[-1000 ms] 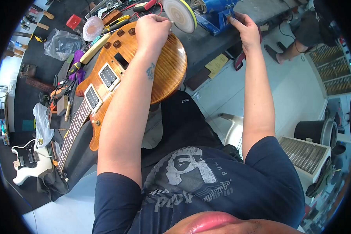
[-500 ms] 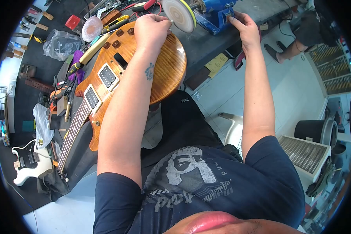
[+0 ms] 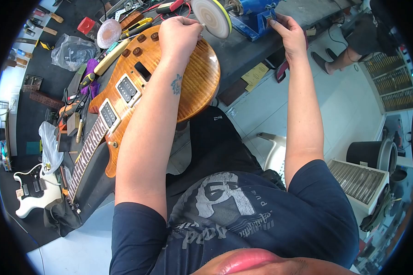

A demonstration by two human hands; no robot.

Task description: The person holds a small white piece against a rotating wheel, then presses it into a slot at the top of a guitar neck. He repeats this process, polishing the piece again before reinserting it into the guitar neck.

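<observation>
My left hand [image 3: 179, 35] is closed in a pinch above the guitar body, its fingertips right beside a pale buffing wheel [image 3: 212, 18] with a yellow-green edge. Something small seems to be between those fingers, too small to name. The wheel sits on the shaft of a blue bench grinder [image 3: 257, 27]. My right hand [image 3: 290, 34] has its thumb and curled fingers on the grinder's right side. Beneath my left forearm lies an amber flame-top electric guitar [image 3: 199, 75] with two pickups and several brown knobs, its neck pointing down to the left.
On the dark bench are a clear plastic bag [image 3: 73, 52], a purple cloth [image 3: 92, 75], a red cup [image 3: 86, 26] and several hand tools. A white guitar body [image 3: 25, 201] lies at lower left. Another person's leg [image 3: 342, 59] shows at upper right, near a white chair [image 3: 274, 153].
Almost nothing differs. The guitar and my left hand have shifted very slightly; my right hand stays at the grinder.
</observation>
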